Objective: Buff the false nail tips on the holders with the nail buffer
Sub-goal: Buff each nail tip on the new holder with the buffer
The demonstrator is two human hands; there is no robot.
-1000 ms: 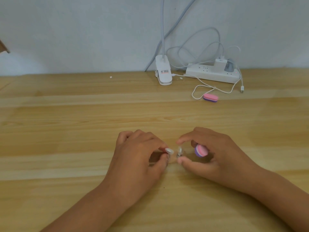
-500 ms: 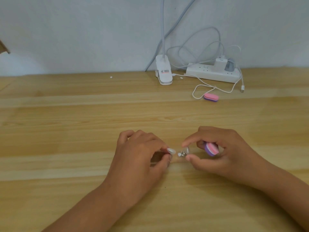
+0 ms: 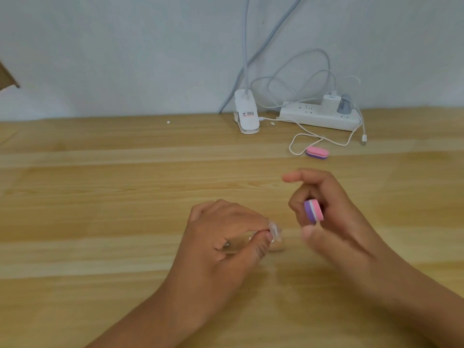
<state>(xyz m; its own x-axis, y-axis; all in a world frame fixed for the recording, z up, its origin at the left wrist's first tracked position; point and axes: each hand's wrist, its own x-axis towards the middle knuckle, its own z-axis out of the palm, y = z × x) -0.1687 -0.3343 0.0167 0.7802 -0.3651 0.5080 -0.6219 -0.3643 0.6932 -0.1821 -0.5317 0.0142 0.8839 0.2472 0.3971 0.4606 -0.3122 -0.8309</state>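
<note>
My left hand (image 3: pixel 221 237) pinches a clear holder with a translucent false nail tip (image 3: pixel 274 229) at its end, just above the wooden table (image 3: pixel 100 209). My right hand (image 3: pixel 334 222) is raised to the right of it, a small gap apart. Its curled fingers hold a small pink, white and purple nail buffer (image 3: pixel 313 211), while the index finger and thumb stick out, blurred. Most of the holder is hidden under my left fingers.
A second pink and purple buffer (image 3: pixel 317 152) lies at the back right beside a white cable (image 3: pixel 301 140). Against the wall stand a white lamp clip (image 3: pixel 246 114) and a white power strip (image 3: pixel 319 116) with plugs.
My right hand let go of the small metal piece near the nail tip and moved up and right with the buffer. My left hand turned the nail tip slightly.
</note>
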